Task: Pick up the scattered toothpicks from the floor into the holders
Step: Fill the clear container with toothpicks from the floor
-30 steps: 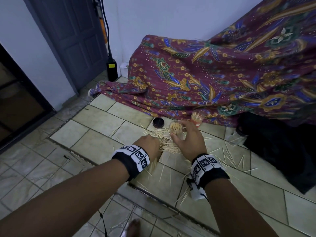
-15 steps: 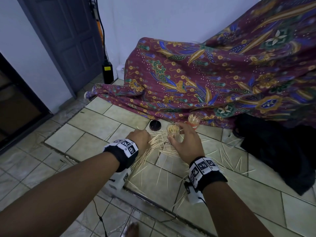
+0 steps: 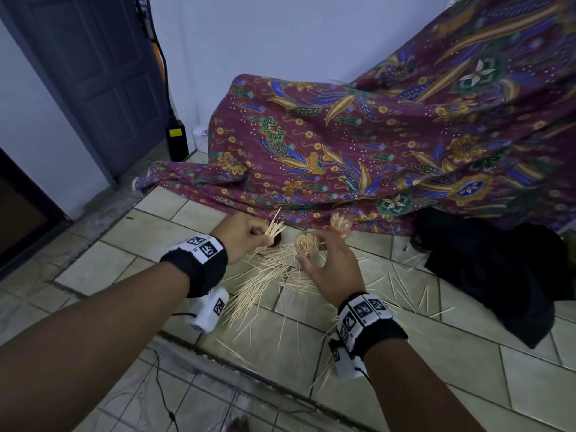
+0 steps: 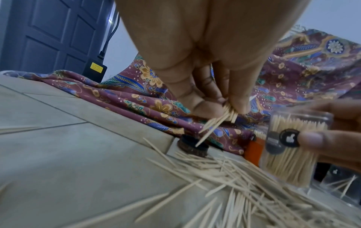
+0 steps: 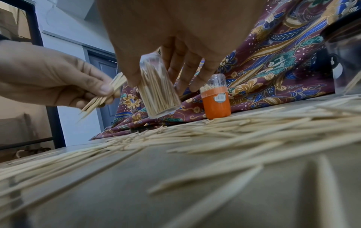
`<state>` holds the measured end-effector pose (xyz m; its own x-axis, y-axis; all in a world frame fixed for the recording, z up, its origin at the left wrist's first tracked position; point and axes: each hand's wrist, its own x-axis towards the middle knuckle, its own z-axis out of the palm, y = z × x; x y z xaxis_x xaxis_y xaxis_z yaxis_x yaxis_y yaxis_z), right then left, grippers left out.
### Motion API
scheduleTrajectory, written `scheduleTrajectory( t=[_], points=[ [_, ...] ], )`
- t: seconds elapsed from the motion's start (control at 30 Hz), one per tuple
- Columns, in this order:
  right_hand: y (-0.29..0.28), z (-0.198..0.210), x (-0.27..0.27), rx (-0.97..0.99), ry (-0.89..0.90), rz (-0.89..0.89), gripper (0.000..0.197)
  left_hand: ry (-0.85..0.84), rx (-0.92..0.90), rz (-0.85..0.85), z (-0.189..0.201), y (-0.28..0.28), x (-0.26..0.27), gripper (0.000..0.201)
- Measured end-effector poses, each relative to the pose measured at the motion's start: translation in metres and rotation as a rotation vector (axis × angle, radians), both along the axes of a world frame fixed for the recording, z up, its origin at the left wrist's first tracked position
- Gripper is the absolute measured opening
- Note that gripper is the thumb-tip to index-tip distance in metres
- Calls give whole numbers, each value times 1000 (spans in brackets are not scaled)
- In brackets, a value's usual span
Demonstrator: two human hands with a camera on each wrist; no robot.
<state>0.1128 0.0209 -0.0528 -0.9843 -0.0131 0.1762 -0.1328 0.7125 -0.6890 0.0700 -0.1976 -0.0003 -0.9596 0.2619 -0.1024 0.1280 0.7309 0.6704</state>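
My left hand pinches a small bundle of toothpicks just left of a clear holder. That holder is nearly full of toothpicks, lifted off the tiles and tilted, with my right hand gripping it between thumb and fingers. Many loose toothpicks lie scattered on the tiled floor under and around both hands. An orange-based holder with toothpicks stands behind, against the cloth.
A patterned maroon cloth drapes down to the floor behind the holders. A dark round lid lies by the cloth's edge. Black fabric sits on the right. A dark door and a black charger stand at the back left.
My left hand has lifted off the pile with a bundle of toothpicks and moved up towards the clear holder. My right hand has kept hold of that holder.
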Motion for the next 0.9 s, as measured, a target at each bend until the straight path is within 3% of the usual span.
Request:
scheduleTrajectory(
  t=[0.4,0.67,0.9],
  points=[
    [-1,3,2,-3,25,-10,54,14,481,-2,24,35,-17,19],
    [2,3,4,-9,47,-19,54,2,485,-90,17,52,-16,22],
    [3,4,4,-27,54,-20,52,21,642,-72,31,59,-18,10]
  ],
)
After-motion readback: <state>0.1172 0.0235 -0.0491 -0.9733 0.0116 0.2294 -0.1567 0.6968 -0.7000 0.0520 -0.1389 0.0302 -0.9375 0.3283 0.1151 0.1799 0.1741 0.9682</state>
